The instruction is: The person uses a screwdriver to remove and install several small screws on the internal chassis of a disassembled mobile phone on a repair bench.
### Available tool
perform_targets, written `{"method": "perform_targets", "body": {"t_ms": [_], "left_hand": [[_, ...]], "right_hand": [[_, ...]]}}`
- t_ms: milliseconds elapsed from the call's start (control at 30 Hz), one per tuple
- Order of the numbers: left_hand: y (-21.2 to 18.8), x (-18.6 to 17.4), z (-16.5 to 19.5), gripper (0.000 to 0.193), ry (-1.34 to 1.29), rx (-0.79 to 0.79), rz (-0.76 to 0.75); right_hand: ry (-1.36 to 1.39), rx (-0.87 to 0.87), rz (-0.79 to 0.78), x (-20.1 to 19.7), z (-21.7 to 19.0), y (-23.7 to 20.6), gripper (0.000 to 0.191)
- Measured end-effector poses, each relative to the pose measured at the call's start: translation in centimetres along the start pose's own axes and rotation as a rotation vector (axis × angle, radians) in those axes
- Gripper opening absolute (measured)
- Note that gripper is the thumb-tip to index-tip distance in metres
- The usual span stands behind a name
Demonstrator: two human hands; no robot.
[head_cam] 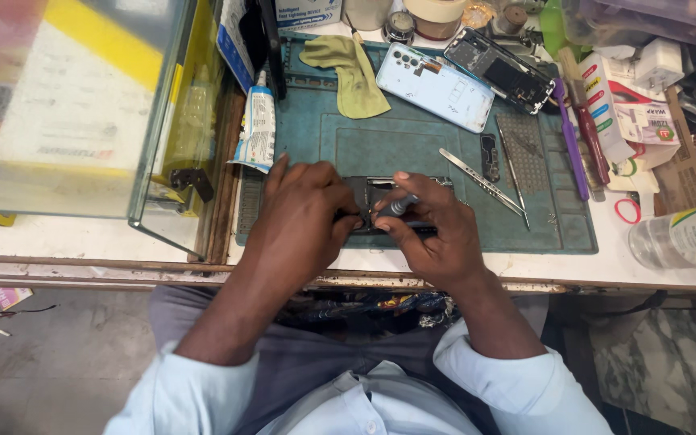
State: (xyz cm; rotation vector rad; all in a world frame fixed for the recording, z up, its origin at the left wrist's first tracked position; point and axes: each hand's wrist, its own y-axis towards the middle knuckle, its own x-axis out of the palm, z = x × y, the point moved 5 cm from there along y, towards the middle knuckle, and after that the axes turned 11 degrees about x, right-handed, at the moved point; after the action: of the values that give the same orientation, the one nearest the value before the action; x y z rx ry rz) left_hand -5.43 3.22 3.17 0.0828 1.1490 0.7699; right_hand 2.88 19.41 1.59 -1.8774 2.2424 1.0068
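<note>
A dark opened phone body [380, 190] lies on the teal work mat [412, 145] near the bench's front edge. My left hand [300, 213] grips its left side, fingers curled over it. My right hand [428, 225] pinches a small grey-handled tool [400, 205] with its tip down on the phone; the rest of the phone is hidden under both hands.
On the mat lie a pale blue phone back cover [435, 86], a stripped phone frame [503, 71], tweezers [481, 181], a purple pry tool [572, 149] and an olive cloth [352, 68]. A glue tube [258, 129] and glass case [82, 105] stand left; a plastic bottle [682, 238] lies right.
</note>
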Motion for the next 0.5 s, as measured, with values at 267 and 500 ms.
{"method": "perform_targets", "body": {"t_ms": [267,500], "left_hand": [[4.4,0.6,0.1,0.016,0.150,0.033,-0.275],[6.0,2.2,1.5,0.029,0.387,0.008,-0.583]], "right_hand": [[0.009,0.007,0.035,0.1,1.2,-0.7,0.062],[-0.024,-0.032,0.044,-0.1,0.9,-0.5,0.063]]}}
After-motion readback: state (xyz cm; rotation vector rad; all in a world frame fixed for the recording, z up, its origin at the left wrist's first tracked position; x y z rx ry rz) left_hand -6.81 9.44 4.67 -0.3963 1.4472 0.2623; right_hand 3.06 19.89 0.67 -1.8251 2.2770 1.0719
